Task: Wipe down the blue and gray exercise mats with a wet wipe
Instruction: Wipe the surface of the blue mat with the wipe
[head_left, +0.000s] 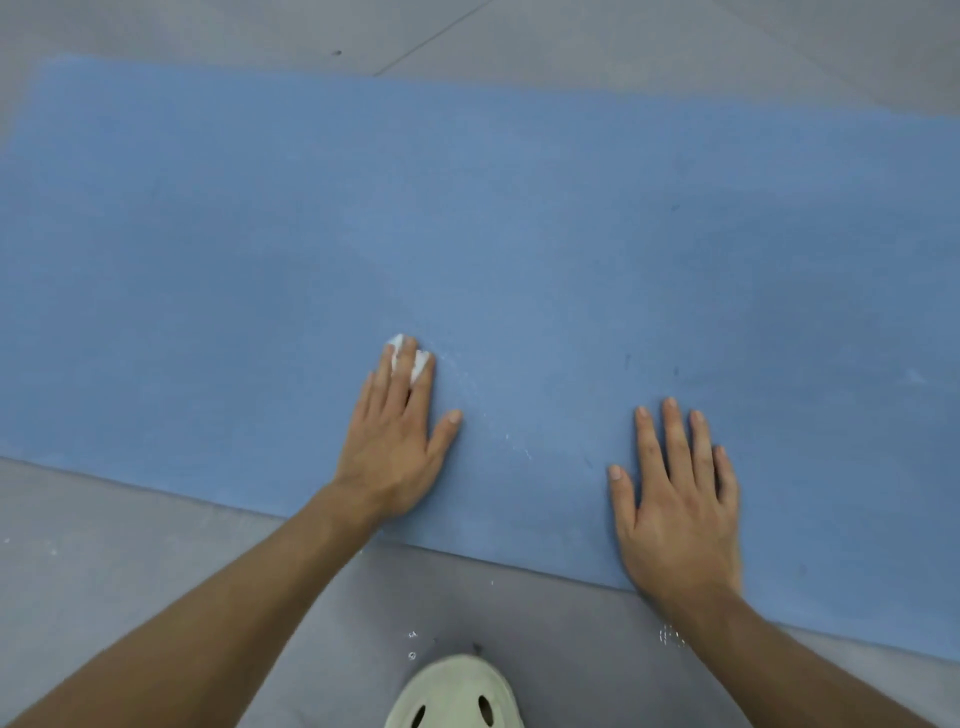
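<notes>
**A:** Obs. 1: left hand (397, 441) lies flat with straight fingers, pressing a small wad of wet wipe (410, 361) onto the blue mat (519, 208). Only scraps of white show under and past its fingertips. Right hand (675, 499) is also flat and empty, fingers spread, with the palm over the mat's near edge.

**B:** Risks?

**A:** Risk 1: the wipe is pinned, not gripped. Pressure alone holds it, so a fast stroke could let it slide out from under the fingers.

**B:** And the white flecks (519, 447) between the 2 hands?

**A:** Risk 2: they look like shreds of wipe, though they are too small to be sure. If so, hard rubbing may be tearing it, which leaves litter rather than a clean mat.

**B:** The mat itself?

**A:** Risk 3: it could creep or buckle ahead of the left hand if the right hand lifts. That hand appears to be the anchor.

**B:** Gray mat?

**A:** Cannot tell whether the gray surface (130, 545) under both wrists is that mat or floor. A shoe (457, 696) sits between the forearms.
</notes>
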